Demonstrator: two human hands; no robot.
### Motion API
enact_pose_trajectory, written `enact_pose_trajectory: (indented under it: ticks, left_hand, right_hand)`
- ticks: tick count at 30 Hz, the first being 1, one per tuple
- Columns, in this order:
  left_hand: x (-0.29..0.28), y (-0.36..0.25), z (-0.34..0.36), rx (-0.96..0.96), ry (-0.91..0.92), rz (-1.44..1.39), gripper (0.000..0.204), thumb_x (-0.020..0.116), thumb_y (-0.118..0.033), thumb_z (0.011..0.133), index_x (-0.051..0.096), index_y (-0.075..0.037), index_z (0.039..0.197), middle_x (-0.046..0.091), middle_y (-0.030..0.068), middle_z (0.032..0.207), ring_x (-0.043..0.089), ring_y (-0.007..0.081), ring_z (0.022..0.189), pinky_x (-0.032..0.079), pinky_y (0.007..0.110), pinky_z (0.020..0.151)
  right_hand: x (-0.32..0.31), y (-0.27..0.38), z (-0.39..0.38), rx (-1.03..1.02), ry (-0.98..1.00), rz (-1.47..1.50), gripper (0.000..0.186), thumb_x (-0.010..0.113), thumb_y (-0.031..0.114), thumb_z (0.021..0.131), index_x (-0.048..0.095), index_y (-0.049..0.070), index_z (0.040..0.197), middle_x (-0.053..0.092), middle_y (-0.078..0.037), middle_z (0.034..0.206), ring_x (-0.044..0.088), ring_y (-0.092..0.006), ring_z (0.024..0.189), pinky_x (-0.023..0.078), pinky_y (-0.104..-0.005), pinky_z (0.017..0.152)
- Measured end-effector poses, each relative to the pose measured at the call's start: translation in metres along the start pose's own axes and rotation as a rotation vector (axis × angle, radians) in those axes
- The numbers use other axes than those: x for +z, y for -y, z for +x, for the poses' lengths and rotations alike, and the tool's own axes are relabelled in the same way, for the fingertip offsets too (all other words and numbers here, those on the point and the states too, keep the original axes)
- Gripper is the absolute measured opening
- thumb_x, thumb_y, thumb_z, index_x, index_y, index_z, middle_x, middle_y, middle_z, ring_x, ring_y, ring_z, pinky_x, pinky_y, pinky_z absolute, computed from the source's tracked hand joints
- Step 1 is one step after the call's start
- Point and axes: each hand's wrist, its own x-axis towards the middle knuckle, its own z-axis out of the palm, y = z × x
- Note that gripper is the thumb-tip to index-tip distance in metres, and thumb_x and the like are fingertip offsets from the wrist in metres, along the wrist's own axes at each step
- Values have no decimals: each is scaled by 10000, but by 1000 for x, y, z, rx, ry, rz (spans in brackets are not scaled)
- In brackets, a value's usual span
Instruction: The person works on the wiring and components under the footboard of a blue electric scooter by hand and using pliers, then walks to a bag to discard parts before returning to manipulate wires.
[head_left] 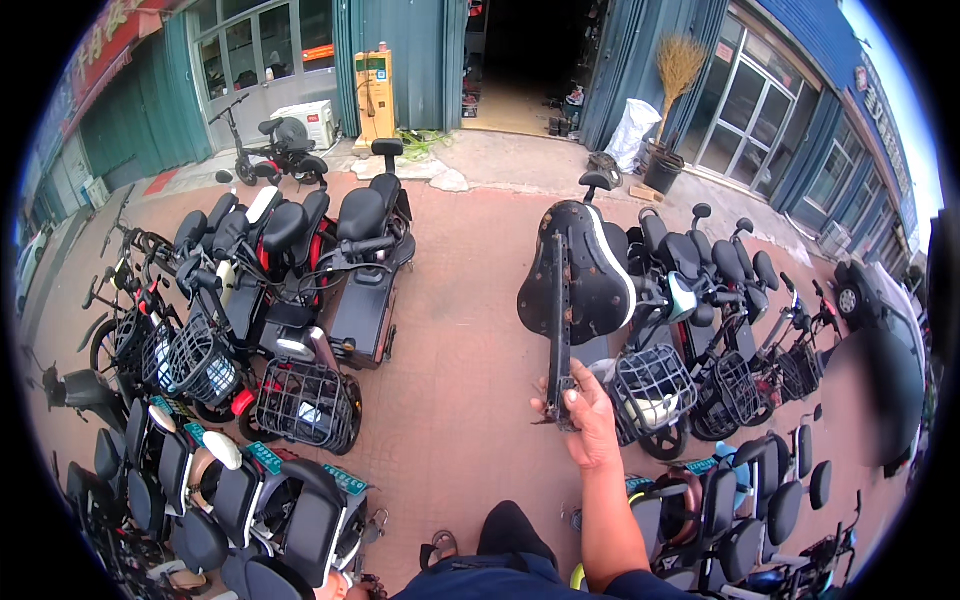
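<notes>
My right hand (588, 412) is closed around the lower end of a dark metal bracket (563, 300). Fixed to the bracket is a black bicycle saddle (590, 285), held up in front of me with its underside showing and a white edge on its right. Rust-coloured specks mark the saddle's underside. At the bottom edge, left of my body, a small patch of skin (335, 588) shows beside the parked seats; it may be my left hand, but its fingers cannot be made out.
Electric scooters with wire baskets (308, 403) stand in rows on both sides of a reddish paved lane (460, 340). Ahead is an open dark doorway (530, 60). A broom (680, 70) stands in a black bucket (663, 168) beside a white sack (632, 135). A car (885, 310) is at right.
</notes>
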Motion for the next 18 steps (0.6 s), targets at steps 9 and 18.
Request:
enact_pose_trajectory:
  ticks: [9,18]
  left_hand:
    - [369,-252,31,281,96,136,182,632,-156,923,627,-114,1100,618,17,815,580,165,708,497,282,599]
    - [664,-448,28,290,535,-205,151,647,-52,883,640,-30,1032,652,144,888,612,289,731,447,372,581]
  right_hand:
    - [-54,-19,243,-148,-134,-217,515,742,129,934,571,-66,1379,709,-105,938,659,-146,749,566,-289,697]
    - [-47,27,508,-106,-112,-180,526,738,124,930,563,-68,1387,714,-122,977,668,-152,790,593,-325,741]
